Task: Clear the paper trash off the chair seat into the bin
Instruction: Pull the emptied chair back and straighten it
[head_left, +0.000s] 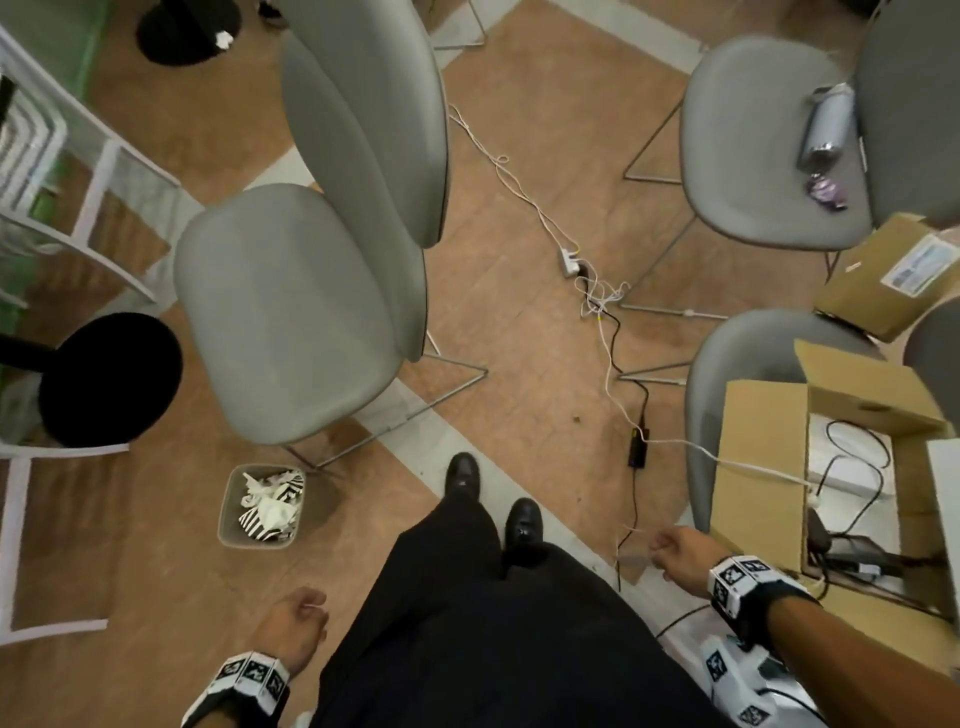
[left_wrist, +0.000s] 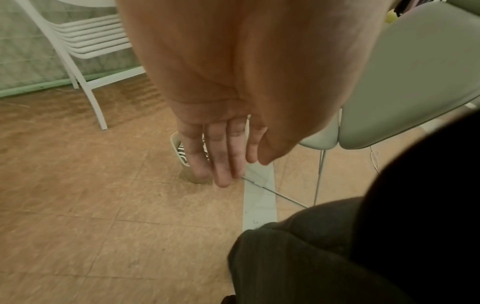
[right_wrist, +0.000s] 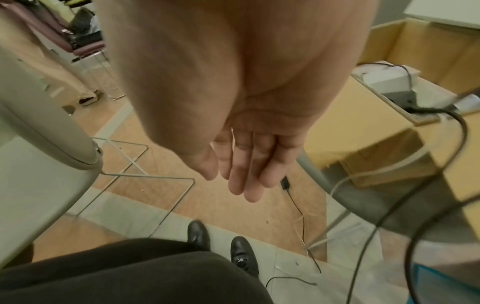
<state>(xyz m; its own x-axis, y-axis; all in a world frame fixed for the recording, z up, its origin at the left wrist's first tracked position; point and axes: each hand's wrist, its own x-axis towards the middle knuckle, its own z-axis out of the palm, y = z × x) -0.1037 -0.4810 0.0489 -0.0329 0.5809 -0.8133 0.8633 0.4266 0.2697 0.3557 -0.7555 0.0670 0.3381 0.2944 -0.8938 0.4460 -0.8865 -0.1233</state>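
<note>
The crumpled paper trash (head_left: 271, 503), white and black-striped, lay inside the small bin (head_left: 227, 525) on the floor, just beside the front leg of the grey chair (head_left: 291, 317), whose seat showed only bare upholstery. The left hand (head_left: 291, 626) hung at the person's side, near the bin, fingers (left_wrist: 221, 156) straight and relaxed, holding nothing. The right hand (head_left: 680, 553) hung loose as well, fingers (right_wrist: 246, 164) extended; a faint blur by it in the head view was possibly only motion. An open cardboard box (head_left: 763, 467) with cables sat on another chair to the right.
</note>
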